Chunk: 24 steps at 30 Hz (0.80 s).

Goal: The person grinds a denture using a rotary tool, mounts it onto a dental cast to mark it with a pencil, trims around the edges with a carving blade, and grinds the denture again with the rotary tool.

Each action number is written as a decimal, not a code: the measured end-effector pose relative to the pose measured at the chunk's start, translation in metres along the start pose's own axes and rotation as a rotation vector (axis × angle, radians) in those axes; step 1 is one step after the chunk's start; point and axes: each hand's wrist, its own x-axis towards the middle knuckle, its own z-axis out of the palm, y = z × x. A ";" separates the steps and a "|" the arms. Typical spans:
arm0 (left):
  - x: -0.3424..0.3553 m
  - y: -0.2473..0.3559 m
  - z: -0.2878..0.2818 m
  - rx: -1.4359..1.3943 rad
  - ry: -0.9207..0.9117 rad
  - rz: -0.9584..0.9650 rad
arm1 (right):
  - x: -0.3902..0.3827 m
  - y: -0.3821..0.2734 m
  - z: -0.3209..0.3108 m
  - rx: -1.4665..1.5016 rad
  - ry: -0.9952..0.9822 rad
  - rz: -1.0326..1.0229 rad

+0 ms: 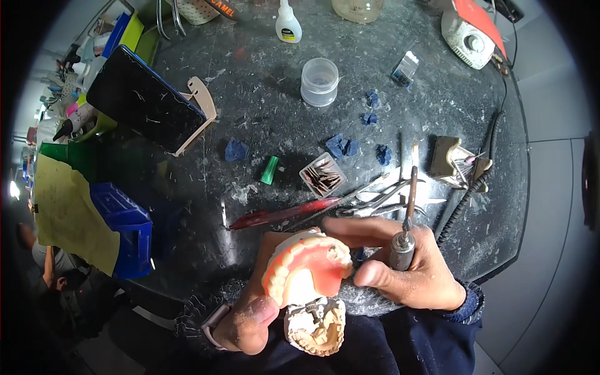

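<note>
Left hand (250,322): grip grasping pink denture (312,259) with cream teeth, at near edge of desk (262,81). Toothed cast (319,340) just below denture, over dark-clothed lap (381,350). Right hand (425,272): grip clenched round metal handpiece (402,251), near denture. Beyond hands: red-handled tool (281,215), clear box (331,189), green cap (269,170).

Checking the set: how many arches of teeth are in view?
2: the pink denture, held in the left hand, and the beige model below it in view.
</note>
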 end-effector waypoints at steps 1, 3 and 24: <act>-0.002 0.005 0.005 -0.016 0.055 -0.017 | -0.002 0.000 -0.003 -0.038 0.003 -0.087; 0.001 0.013 0.000 0.103 0.068 -0.013 | -0.010 -0.017 -0.011 -0.062 -0.011 -0.016; -0.010 0.017 -0.009 0.029 0.448 -0.090 | -0.015 -0.073 -0.088 -0.941 0.878 -0.870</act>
